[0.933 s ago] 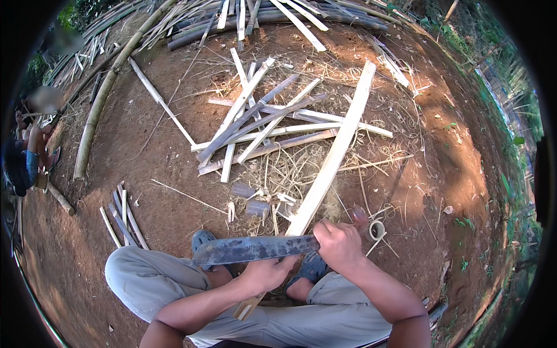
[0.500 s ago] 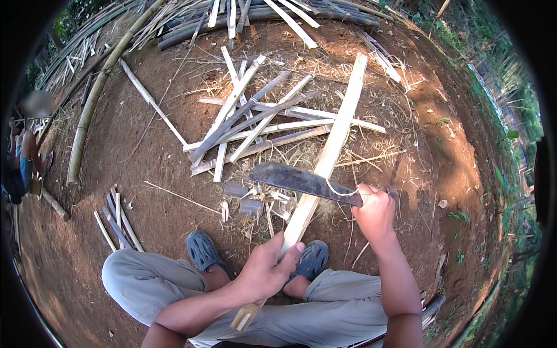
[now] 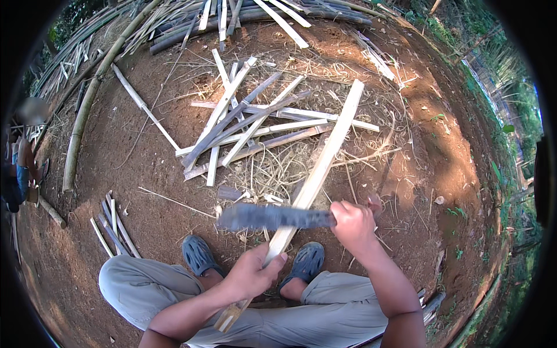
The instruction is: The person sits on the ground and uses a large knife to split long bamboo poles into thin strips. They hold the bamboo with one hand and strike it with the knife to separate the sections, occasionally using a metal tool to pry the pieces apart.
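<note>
A long pale bamboo strip (image 3: 328, 155) slants from my lap up toward the scattered pieces ahead. My left hand (image 3: 254, 272) is closed around its lower part, with the butt end showing below my wrist. In my right hand (image 3: 353, 225) is the handle of a machete (image 3: 272, 217), fingers wrapped round it. The dark blade lies across the strip, a little above my left hand, and is blurred by motion. Whether its edge touches the strip I cannot tell.
Split bamboo strips (image 3: 249, 124) lie crossed ahead amid curly shavings (image 3: 284, 165). Several more strips (image 3: 119, 229) rest left of my knee. A long pole (image 3: 81, 127) and a bamboo pile (image 3: 255, 20) lie farther off. Another person (image 3: 22, 165) sits at the far left.
The machete has come down along the strip toward my left hand. A curl of shaving by the blade no longer shows. The strip's far end sits slightly lower in view.
</note>
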`<state>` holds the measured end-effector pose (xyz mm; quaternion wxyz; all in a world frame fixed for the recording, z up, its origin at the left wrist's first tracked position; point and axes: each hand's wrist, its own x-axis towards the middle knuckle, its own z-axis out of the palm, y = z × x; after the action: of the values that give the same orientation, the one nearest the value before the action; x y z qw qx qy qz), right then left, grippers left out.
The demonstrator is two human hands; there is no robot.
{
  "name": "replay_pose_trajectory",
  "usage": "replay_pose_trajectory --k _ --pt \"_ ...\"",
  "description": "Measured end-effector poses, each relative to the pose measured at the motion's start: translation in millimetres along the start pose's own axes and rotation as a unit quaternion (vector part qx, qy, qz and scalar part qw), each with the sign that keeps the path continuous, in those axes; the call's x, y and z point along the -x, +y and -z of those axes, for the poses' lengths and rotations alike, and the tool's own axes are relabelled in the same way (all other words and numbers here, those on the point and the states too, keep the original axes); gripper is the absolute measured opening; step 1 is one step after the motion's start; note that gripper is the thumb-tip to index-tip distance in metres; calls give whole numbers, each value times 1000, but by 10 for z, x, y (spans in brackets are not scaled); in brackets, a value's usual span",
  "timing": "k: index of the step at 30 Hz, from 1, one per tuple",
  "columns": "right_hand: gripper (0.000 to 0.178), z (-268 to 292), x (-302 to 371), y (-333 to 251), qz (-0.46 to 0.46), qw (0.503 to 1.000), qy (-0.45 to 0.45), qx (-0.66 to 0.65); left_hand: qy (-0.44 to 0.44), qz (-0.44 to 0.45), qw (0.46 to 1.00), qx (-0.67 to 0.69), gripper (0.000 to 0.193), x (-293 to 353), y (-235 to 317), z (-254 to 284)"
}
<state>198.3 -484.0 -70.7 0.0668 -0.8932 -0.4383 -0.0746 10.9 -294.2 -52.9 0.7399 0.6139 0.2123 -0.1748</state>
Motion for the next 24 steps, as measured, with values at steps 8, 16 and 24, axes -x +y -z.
replay_pose_trajectory --k 8,16,24 --pt "9 -25 -52 610 -236 971 -33 14 -18 -9 998 -58 29 78 -266 -112" --pt "10 -6 57 1269 -260 957 -23 124 -68 56 996 9 19 174 -342 -98" --pt "10 -233 269 1898 -360 930 30 64 -85 39 994 -56 23 356 -450 -6"
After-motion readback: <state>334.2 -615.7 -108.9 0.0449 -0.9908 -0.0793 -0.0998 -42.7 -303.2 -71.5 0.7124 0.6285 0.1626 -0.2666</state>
